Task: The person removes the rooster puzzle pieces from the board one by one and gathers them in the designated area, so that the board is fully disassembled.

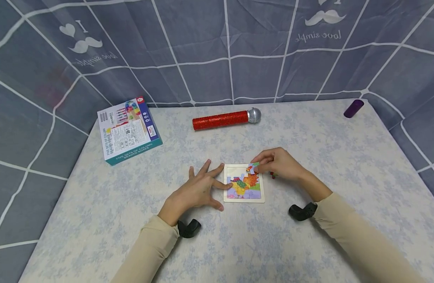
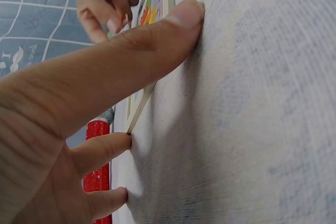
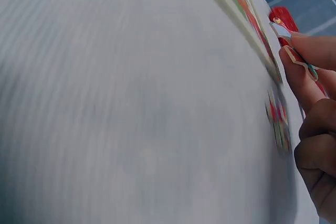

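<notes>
In the head view, a square jigsaw puzzle (image 1: 244, 201) with a pale frame lies on the table, most of its bird picture filled in and its upper left bare. My right hand (image 1: 278, 164) pinches a puzzle piece (image 1: 252, 168) between thumb and fingers over the upper right corner; the right wrist view shows the piece (image 3: 296, 56) held above the frame. My left hand (image 1: 199, 188) is spread at the left side, index finger on the picture and the other fingers by the frame. Another loose piece (image 1: 273, 175) lies partly under my right hand.
Behind the puzzle lies a red glittery microphone (image 1: 222, 120). A box of beads (image 1: 130, 131) sits at the back left, and a purple cylinder (image 1: 353, 108) at the far right corner. A grey-blue patterned curtain (image 1: 209, 47) hangs along the table's back edge.
</notes>
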Available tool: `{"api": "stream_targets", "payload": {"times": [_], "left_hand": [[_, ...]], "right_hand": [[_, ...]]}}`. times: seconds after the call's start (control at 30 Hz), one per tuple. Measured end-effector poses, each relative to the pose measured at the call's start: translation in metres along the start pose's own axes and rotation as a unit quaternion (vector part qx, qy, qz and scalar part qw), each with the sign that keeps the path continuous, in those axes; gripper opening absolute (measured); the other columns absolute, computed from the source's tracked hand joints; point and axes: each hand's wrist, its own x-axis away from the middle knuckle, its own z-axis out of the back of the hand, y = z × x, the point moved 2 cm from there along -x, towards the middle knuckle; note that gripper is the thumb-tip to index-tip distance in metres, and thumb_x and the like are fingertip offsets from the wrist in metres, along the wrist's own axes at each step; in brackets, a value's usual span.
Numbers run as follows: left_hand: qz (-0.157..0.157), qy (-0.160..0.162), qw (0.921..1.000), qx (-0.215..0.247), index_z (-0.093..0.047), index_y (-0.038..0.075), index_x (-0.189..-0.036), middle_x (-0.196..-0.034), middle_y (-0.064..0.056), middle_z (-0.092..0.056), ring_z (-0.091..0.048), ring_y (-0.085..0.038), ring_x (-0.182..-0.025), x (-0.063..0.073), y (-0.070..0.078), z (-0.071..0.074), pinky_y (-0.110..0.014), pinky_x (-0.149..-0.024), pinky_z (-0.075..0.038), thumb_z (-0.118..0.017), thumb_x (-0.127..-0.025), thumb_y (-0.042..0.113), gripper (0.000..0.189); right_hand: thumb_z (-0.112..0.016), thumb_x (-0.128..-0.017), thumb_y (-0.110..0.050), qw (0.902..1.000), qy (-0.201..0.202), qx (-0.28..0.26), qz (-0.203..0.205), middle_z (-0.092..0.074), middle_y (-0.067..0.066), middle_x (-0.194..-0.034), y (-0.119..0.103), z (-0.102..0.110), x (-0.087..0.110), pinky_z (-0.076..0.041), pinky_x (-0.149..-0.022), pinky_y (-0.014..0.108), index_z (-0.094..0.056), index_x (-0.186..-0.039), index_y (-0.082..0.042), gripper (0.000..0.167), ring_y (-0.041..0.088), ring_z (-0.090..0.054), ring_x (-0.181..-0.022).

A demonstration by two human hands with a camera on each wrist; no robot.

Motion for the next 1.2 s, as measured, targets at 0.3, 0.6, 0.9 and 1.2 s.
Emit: {"api": "stream_targets", "payload": {"times": [0.3,0.6,0.9,1.2], "left_hand": [[0.001,0.001,1.0000,0.006,-0.069,0.025,-0.125,-0.160,-0.007,-0.026,-0.001,-0.040,-0.149,0.001,-0.001,0.000,-0.078,-0.102,0.002,-0.092,-0.063,0.033,0.067],[-0.002,0.008,0.9999,0.008,-0.069,0.025,-0.125,-0.159,-0.008,-0.027,-0.001,-0.041,-0.148,0.003,-0.002,0.000,-0.078,-0.102,0.003,-0.092,-0.063,0.033,0.067],[-0.002,0.009,0.9998,0.018,-0.070,0.024,-0.124,-0.160,-0.007,-0.027,-0.001,-0.040,-0.148,0.003,-0.001,-0.001,-0.077,-0.103,0.004,-0.093,-0.062,0.032,0.066],[-0.001,0.009,0.9998,0.015,-0.069,0.024,-0.124,-0.160,-0.007,-0.027,-0.001,-0.040,-0.149,0.002,0.000,-0.002,-0.077,-0.103,0.004,-0.093,-0.062,0.032,0.067]], "right_hand": [[-0.077,-0.085,-0.026,0.9974,0.041,-0.009,-0.058,-0.074,0.006,-0.087,0.026,0.036,0.032,-0.045,-0.072,0.028,-0.073,-0.114,-0.007,0.035,0.015,-0.064,-0.082],[-0.075,-0.087,-0.024,0.9948,0.062,-0.002,-0.081,-0.075,0.006,-0.090,0.042,0.051,0.047,-0.046,-0.070,0.026,-0.071,-0.117,-0.005,0.035,0.011,-0.065,-0.083],[-0.077,-0.084,-0.025,0.9935,0.078,0.040,-0.072,-0.073,0.004,-0.082,0.037,0.050,0.050,-0.045,-0.066,0.025,-0.074,-0.110,-0.005,0.034,0.012,-0.060,-0.076],[-0.082,-0.079,-0.027,0.9842,0.118,0.115,-0.065,-0.064,0.002,-0.081,0.033,0.050,0.052,-0.038,-0.057,0.027,-0.078,-0.098,-0.009,0.026,0.014,-0.047,-0.066]]}}
